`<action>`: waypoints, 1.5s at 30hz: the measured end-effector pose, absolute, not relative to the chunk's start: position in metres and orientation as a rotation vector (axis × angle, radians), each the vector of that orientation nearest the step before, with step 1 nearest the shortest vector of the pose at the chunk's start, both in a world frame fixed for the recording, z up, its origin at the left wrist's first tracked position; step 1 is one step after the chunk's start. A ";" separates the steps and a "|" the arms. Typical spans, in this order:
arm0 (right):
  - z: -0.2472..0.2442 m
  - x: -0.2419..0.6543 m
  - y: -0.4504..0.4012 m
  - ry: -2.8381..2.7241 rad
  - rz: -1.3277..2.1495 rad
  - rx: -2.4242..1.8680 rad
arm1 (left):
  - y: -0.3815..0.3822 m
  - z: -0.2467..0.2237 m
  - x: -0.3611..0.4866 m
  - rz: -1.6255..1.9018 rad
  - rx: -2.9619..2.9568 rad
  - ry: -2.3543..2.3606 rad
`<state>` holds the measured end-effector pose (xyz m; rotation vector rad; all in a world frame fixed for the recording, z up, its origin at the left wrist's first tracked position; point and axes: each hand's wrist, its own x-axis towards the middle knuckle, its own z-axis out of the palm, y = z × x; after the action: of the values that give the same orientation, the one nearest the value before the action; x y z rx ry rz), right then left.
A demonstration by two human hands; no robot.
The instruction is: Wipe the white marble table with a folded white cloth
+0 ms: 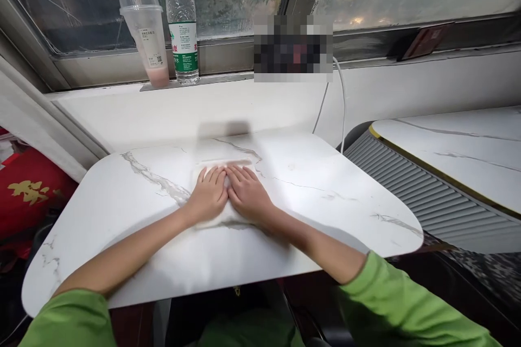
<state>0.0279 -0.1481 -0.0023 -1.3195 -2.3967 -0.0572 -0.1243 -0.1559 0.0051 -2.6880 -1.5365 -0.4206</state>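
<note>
A white, flat, soft-looking piece, perhaps a folded cloth (217,220), lies on the white marbled table (321,173). Palm down, my left hand (209,192) rests flat on it with the fingers stretched forward. Close beside it, my right hand (247,192) lies flat on the same white piece, its fingers also extended. Thumbs and index fingers of the two hands meet or nearly meet in the middle. Most of the white piece is hidden under my hands; its front and upper edges show.
On the window ledge stand a plastic cup (148,38) with a domed lid and straw, and a water bottle (183,38). White cables (342,97) hang from a blurred-out patch. A red bag (35,190) is at the left; another table (456,141) is at the right.
</note>
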 end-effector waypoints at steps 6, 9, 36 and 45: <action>0.001 0.028 -0.234 -2.465 -0.121 -1.173 | -0.250 0.010 -0.128 -0.447 -2.680 -1.479; 0.003 0.026 -0.252 -2.486 -0.119 -1.105 | -0.272 0.013 -0.130 -0.407 -2.714 -1.493; -0.006 -0.031 -0.020 -2.330 0.041 -1.333 | -0.040 0.014 -0.161 -0.512 -2.579 -1.767; -0.008 -0.025 -0.095 -2.302 0.030 -1.322 | -0.114 0.011 -0.163 -0.394 -2.625 -1.706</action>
<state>-0.0249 -0.0950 -0.0078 -1.3222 -2.3020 0.0301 -0.1634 -0.1138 0.0114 -2.6249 -1.7060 -0.3944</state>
